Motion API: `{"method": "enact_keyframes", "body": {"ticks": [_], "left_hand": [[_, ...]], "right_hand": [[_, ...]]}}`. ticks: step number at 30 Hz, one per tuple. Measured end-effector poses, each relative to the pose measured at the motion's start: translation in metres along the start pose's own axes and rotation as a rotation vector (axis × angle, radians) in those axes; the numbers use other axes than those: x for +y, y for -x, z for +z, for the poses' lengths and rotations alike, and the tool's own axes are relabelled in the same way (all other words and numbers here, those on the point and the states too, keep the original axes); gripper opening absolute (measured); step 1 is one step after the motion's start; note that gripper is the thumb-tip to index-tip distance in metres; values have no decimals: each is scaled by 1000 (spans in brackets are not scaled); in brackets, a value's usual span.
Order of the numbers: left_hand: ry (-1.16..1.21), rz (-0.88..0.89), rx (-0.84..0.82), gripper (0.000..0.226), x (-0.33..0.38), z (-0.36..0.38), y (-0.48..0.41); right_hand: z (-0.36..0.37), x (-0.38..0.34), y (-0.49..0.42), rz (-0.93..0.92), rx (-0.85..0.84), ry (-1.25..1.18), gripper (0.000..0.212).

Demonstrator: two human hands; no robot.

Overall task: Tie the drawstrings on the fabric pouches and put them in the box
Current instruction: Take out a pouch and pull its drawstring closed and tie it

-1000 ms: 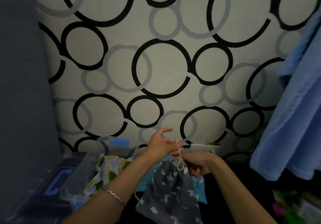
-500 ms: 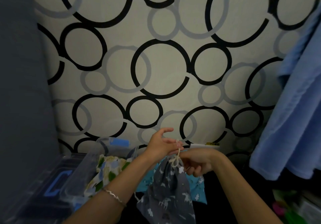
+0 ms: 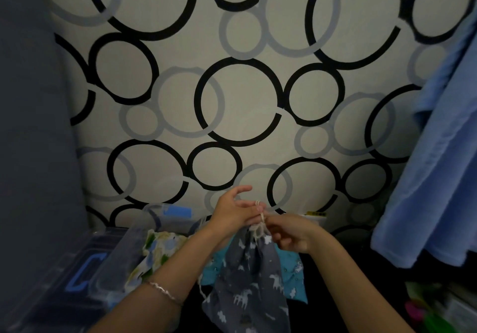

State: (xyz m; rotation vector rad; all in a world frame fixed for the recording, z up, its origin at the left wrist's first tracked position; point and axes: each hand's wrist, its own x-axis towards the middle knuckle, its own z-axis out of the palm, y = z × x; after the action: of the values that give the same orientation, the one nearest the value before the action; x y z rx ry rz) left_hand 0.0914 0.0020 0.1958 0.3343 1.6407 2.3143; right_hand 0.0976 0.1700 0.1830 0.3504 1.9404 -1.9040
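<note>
Grey fabric pouch (image 3: 247,268) with white animal print, held up by its gathered neck; its body drapes down over a teal printed pouch (image 3: 294,268). It is just right of the clear plastic box (image 3: 121,255) with the blue latch, not in it.

Left hand (image 3: 232,213): grip pinches the cream drawstring cord (image 3: 260,220) near its top, where a loop sits over a fingertip; index finger lifted free.

Right hand (image 3: 291,234): grip pinches the same cord lower down, just above the pouch neck, other fingers curled under.

The knot looks half-formed, not yet drawn tight.

Risks as I read them:
- The loop is small and rides near the end of the left fingertip. Any slack as the right hand pulls and it could slide off, undoing the knot.
- The cord is thin and the light is dim; the right hand could catch the wrong strand and make a slip that opens later.
- The cord carries the pouch's weight. If either grip loosens, the pouch could drop onto the teal one.
- A hard pull could cinch the knot over a fold of neck fabric.
- A white pouch with green and blue print (image 3: 157,250) already lies in the box; a loose knot could snag there.
</note>
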Motion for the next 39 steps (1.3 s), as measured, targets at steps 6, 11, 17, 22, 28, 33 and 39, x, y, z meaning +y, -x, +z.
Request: {"method": "enact_keyframes", "body": {"ticks": [6, 11, 17, 22, 28, 33, 39], "left_hand": [[91, -6, 18, 52, 4, -4, 2], [105, 8, 33, 51, 6, -6, 2], [105, -9, 60, 49, 0, -11, 2], [59, 1, 30, 51, -1, -5, 4], [3, -9, 1, 52, -8, -2, 8], [15, -30, -21, 52, -13, -3, 9], [-21, -25, 1, 52, -15, -7, 6]], "right_hand": [[4, -8, 0, -136, 78, -105, 9], [6, -11, -2, -202, 186, -109, 13], [7, -13, 3, -196, 298, -14, 10], [9, -19, 6, 4, 241, 604, 40], [7, -18, 8, 183, -33, 495, 27], [6, -9, 2, 92, 30, 292, 19], [7, -1, -8, -270, 471, 628, 15]]}}
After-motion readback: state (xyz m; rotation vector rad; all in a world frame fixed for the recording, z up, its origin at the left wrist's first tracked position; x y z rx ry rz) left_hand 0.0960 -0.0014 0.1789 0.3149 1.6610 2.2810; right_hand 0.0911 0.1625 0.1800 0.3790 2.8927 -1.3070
